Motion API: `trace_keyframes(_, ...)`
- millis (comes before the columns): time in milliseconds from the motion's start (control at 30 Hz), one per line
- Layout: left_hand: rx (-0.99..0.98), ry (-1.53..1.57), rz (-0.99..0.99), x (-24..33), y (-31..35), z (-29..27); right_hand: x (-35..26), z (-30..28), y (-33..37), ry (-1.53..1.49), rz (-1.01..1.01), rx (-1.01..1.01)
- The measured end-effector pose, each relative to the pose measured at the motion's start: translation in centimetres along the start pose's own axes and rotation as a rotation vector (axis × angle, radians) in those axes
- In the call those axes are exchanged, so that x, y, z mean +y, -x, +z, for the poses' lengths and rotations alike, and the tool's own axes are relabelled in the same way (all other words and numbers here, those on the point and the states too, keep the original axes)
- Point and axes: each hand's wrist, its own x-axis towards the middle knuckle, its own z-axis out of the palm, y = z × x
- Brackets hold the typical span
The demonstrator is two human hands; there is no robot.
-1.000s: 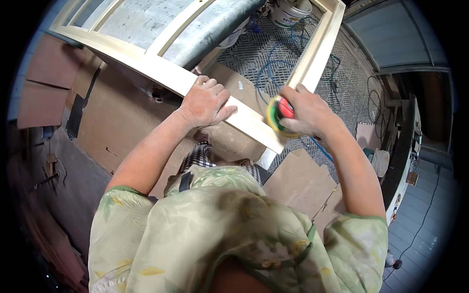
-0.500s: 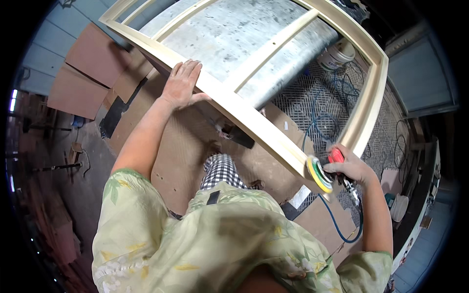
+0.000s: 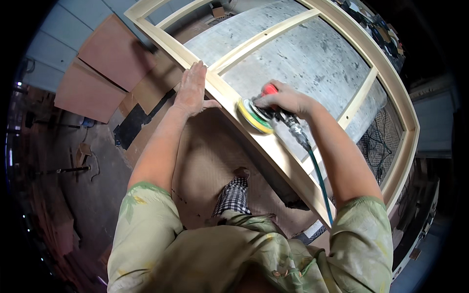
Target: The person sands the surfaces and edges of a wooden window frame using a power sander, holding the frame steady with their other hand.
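**Sanding a wooden frame rail, seen from the head camera**

The left hand (image 3: 193, 90) lies flat, fingers together and extended, palm down on the near rail of a pale wooden frame (image 3: 273, 151). The right hand (image 3: 283, 99) is closed around the red-topped body of a disc sander (image 3: 259, 115), whose round yellow-green pad is tilted against the rail's near edge, just beside the left thumb. A teal hose (image 3: 320, 183) runs from the sander back along the right forearm. The frame rests on a grey, mottled tabletop (image 3: 303, 58); crossbars divide its interior. Below the rail lie brown boards (image 3: 215, 161) on the floor, with one checked trouser leg (image 3: 233, 195) visible.
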Motion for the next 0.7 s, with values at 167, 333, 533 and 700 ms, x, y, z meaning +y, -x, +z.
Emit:
trace_keyframes(167, 0.055, 0.059, -0.029, -0.3, -0.1, -0.6, -5.9, 0.9, -6.1, -0.103, 0.025, -0.096)
trace_keyframes(333, 0.028, -0.038, -0.002, -1.4, -0.1, 0.3, 2.9, -1.5, 6.7, 0.065, 0.188, -0.009)
trace_keyframes(533, -0.064, -0.389, 0.233, -1.0, -0.4, -1.9, 14.2, 0.6, 31.4, 0.197, 0.503, 0.493)
trace_keyframes(700, -0.359, 0.074, 0.917, 21.5, -0.5, -2.2, 15.0, 10.3, 39.5, 0.162, 0.688, 0.966)
